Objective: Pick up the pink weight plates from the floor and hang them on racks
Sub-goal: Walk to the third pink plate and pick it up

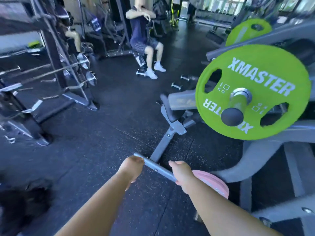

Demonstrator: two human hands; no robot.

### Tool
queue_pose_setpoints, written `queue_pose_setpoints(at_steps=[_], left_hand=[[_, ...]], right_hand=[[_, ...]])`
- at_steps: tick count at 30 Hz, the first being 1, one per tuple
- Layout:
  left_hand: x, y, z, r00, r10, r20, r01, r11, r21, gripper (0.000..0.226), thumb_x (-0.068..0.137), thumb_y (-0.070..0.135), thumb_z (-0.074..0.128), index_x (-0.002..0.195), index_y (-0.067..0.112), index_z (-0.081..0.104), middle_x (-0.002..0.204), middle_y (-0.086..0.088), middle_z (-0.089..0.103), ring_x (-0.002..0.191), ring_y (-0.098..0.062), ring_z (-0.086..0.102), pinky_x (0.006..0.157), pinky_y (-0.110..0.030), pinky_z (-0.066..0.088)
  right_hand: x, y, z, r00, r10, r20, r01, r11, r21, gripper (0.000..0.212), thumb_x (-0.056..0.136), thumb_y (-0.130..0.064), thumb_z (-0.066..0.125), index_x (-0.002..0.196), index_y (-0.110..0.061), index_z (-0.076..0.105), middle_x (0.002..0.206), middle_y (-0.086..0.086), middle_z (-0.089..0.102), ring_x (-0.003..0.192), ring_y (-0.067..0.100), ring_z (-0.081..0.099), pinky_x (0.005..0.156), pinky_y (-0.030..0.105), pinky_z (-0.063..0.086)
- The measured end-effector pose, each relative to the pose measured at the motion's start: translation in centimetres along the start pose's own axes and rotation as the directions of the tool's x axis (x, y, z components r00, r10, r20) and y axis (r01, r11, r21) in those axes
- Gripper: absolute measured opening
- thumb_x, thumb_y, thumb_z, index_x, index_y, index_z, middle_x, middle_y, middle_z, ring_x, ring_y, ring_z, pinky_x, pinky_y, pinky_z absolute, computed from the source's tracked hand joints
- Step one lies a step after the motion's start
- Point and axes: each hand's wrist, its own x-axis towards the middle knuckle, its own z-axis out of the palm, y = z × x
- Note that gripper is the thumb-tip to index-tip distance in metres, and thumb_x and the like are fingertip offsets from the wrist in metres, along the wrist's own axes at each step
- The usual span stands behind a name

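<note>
A pink weight plate (214, 184) shows low at the right, beside the grey machine base; my right forearm hides part of it. My right hand (181, 174) is curled around the plate's left edge, with the fingers tucked under. My left hand (132, 167) hangs to the left of it over the bench's foot bar (158, 168), fingers curled in with nothing in them. A green XMASTER plate (252, 92) sits on a chrome rack peg (238, 101) at the upper right, and a second green plate (245, 33) hangs behind it.
A grey adjustable bench (173, 120) stands just ahead of my hands. At the left is a dark rack with several bars (51, 72). A seated person (144, 40) is farther back, with small dumbbells (177, 86) on the black rubber floor (95, 142).
</note>
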Motion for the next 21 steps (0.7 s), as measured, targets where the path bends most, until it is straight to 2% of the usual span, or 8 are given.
queue_pose_setpoints(at_steps=[3,7,11,15,16,18,19,21], left_hand=[[2.0,1.6,-3.3,1.0,-0.018,0.004,0.018,1.0,0.009,0.024,0.096,0.031,0.043,0.098,0.019,0.064,0.088,-0.005,0.065,0.076,-0.022,0.054,0.065,-0.032,0.047],[4.8,3.3,-5.3,0.999,-0.028,0.015,0.027,0.999,0.035,0.025,0.096,0.028,0.041,0.083,0.017,0.06,0.085,-0.006,0.058,0.076,-0.022,0.052,0.068,-0.032,0.046],[8.7,4.9,-5.4,0.997,-0.04,0.073,0.033,0.995,0.095,0.025,0.095,0.027,0.04,0.085,0.012,0.058,0.079,-0.008,0.054,0.071,-0.023,0.048,0.065,-0.032,0.044],[15.2,8.2,-5.2,0.992,-0.008,0.126,-0.01,0.991,0.136,0.03,0.1,0.029,0.042,0.106,0.009,0.063,0.084,-0.01,0.061,0.071,-0.025,0.053,0.075,-0.036,0.055],[17.2,9.1,-5.3,0.99,0.008,0.142,-0.029,0.989,0.147,0.033,0.1,0.029,0.042,0.114,0.008,0.063,0.095,-0.012,0.067,0.076,-0.026,0.059,0.08,-0.037,0.055],[21.3,10.6,-5.8,0.987,0.037,0.156,-0.064,0.983,0.169,0.035,0.101,0.026,0.043,0.123,0.006,0.061,0.121,-0.015,0.067,0.101,-0.03,0.066,0.091,-0.037,0.054],[23.2,11.4,-6.3,0.986,0.045,0.158,-0.073,0.982,0.175,0.034,0.1,0.024,0.045,0.124,0.006,0.062,0.126,-0.016,0.065,0.111,-0.032,0.064,0.095,-0.04,0.053],[26.5,13.1,-7.6,0.984,0.036,0.175,-0.07,0.979,0.192,0.033,0.099,0.022,0.047,0.123,0.007,0.063,0.126,-0.017,0.065,0.116,-0.034,0.063,0.094,-0.041,0.053]], right_hand=[[0.9,-3.6,0.6,1.0,-0.01,-0.03,0.012,0.997,0.076,0.033,0.096,-0.028,0.049,0.107,0.0,0.061,0.079,0.006,0.05,0.073,0.021,0.047,0.089,0.05,0.054],[2.4,-5.6,2.5,0.999,0.019,-0.026,-0.015,0.988,0.153,0.036,0.097,-0.031,0.049,0.12,-0.006,0.06,0.083,-0.001,0.052,0.075,0.016,0.053,0.095,0.051,0.052],[5.4,-7.3,3.9,0.996,0.086,-0.023,-0.08,0.98,0.184,0.036,0.098,-0.032,0.048,0.122,-0.008,0.059,0.095,0.007,0.058,0.072,0.017,0.054,0.091,0.047,0.056],[11.4,-10.0,5.3,0.989,0.148,-0.021,-0.137,0.952,0.274,0.04,0.096,-0.038,0.05,0.125,-0.012,0.055,0.109,0.008,0.059,0.096,0.026,0.06,0.094,0.048,0.054],[13.3,-10.9,5.7,0.987,0.16,-0.024,-0.146,0.944,0.297,0.04,0.095,-0.04,0.051,0.126,-0.014,0.055,0.111,0.008,0.059,0.099,0.027,0.06,0.094,0.047,0.054],[17.0,-12.9,6.8,0.983,0.184,-0.014,-0.169,0.929,0.328,0.037,0.095,-0.041,0.051,0.122,-0.016,0.054,0.108,0.007,0.06,0.101,0.027,0.06,0.094,0.046,0.054],[18.8,-14.1,7.3,0.979,0.205,-0.008,-0.19,0.921,0.339,0.034,0.095,-0.041,0.051,0.118,-0.017,0.054,0.104,0.006,0.059,0.103,0.028,0.06,0.095,0.046,0.053],[21.7,-16.7,8.4,0.965,0.26,0.02,-0.25,0.904,0.346,0.027,0.095,-0.041,0.051,0.109,-0.017,0.051,0.099,0.007,0.057,0.108,0.03,0.06,0.095,0.045,0.053]])
